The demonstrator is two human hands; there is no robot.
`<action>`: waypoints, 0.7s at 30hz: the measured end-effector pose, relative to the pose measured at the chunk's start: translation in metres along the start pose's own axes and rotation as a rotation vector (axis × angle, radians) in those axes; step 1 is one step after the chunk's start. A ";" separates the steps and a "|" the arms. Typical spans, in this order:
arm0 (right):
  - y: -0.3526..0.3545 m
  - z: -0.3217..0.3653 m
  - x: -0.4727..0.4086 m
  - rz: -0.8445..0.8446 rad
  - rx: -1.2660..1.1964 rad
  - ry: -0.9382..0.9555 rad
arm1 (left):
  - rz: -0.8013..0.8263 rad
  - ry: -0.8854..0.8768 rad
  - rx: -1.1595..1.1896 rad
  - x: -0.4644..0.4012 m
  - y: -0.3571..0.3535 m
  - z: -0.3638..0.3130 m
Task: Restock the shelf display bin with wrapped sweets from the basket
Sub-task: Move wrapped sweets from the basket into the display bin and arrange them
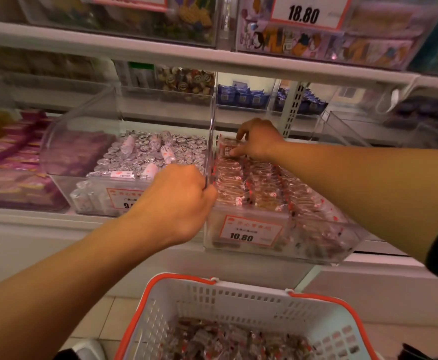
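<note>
Wrapped sweets (259, 183) in clear crinkly wrappers w/ red-and-white ends are sitting in neat rows inside the clear plastic display bin (277, 245) w/ the 10.80 price tag, which is tilting out from the shelf toward the person. Right hand (256, 141) is reaching to the back left corner of the bin, fingers curling down and pinching a sweet there, prob tucking it into the row. Left hand (179, 203) is gripping the bin's front left corner, fingers curled round the clear wall, steadying it. So imo we're mid-placement, bin's looking pretty full but not done bc the white slotted plastic basket with orange rim (238, 294) below is holding lots more of the same sweets. Next move prob needs the right hand going down to the basket for another handful, then laying them the same way. Orientation: each sweet's long axis is running roughly left-right across the bin, twisted ends pointing at the side walls, rows stacking front to back. Next bin over is holding silver foil-wrapped round candies (145, 154), not our job.
</note>
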State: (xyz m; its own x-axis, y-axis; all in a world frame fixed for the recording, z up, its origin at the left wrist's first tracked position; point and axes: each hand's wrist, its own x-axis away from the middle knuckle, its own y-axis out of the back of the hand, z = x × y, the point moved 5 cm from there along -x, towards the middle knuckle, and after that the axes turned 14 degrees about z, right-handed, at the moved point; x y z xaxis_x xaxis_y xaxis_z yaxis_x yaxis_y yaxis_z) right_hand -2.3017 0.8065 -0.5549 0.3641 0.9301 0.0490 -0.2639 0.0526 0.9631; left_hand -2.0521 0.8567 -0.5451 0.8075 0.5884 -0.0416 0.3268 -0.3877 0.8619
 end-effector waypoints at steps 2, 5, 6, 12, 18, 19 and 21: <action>-0.003 0.001 0.002 -0.003 0.011 -0.011 | 0.036 0.010 0.023 0.001 -0.005 0.002; -0.005 0.003 0.006 -0.012 0.024 -0.028 | 0.059 0.032 0.026 0.001 -0.007 0.006; -0.004 0.004 0.009 -0.013 0.028 -0.031 | 0.052 0.036 0.006 0.002 -0.007 0.007; 0.008 0.012 0.029 -0.011 0.065 0.002 | -0.118 0.038 -0.154 0.011 0.007 0.001; 0.041 0.045 0.111 -0.141 0.041 0.098 | -0.037 -0.170 -0.102 0.031 0.022 -0.018; 0.046 0.051 0.140 -0.288 0.022 0.157 | 0.118 -0.182 -0.049 0.036 0.015 -0.018; 0.037 0.058 0.212 -0.642 -0.082 0.357 | 0.471 -0.101 -0.023 0.048 -0.016 -0.012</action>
State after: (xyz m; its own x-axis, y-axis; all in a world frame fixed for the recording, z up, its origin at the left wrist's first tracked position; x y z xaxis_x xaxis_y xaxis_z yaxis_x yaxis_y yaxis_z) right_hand -2.1823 0.9849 -0.4935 0.1600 0.7680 -0.6201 -0.1678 0.6402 0.7496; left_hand -2.0243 0.8998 -0.5544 0.9090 0.2807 0.3080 -0.0956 -0.5789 0.8098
